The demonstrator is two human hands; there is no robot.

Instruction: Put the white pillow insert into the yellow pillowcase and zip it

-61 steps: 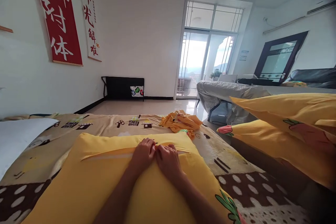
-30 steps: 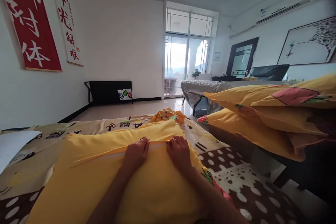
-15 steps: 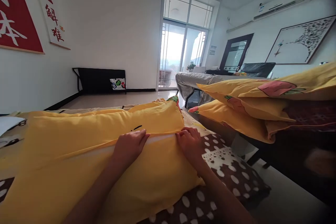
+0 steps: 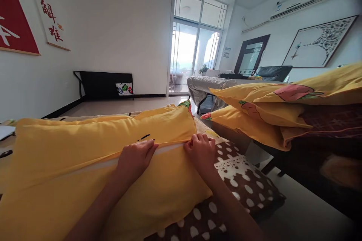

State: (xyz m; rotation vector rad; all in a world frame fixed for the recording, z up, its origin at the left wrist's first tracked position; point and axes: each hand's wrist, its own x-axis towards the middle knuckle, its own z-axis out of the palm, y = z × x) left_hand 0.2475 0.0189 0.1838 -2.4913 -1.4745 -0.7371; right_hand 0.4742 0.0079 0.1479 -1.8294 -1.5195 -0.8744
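A big yellow pillow (image 4: 85, 147) lies across the patterned bedspread (image 4: 240, 180) in front of me, with a white strip showing along an opening in its cover. My left hand (image 4: 135, 158) rests flat on the cover by that opening, fingers stretched toward the seam. My right hand (image 4: 201, 151) is closed in a pinch on the cover's edge near the right end of the opening.
Two more yellow pillows (image 4: 263, 113) are stacked on a dark surface at right. A covered table (image 4: 209, 84) stands beyond, by the glass balcony door (image 4: 192, 60). A black rack (image 4: 104, 84) sits against the left wall under hanging banners (image 4: 48, 11).
My hands have moved apart along the pillow's opening, the right one going toward the pillow's right end. The pillow now stands higher and the view has turned right.
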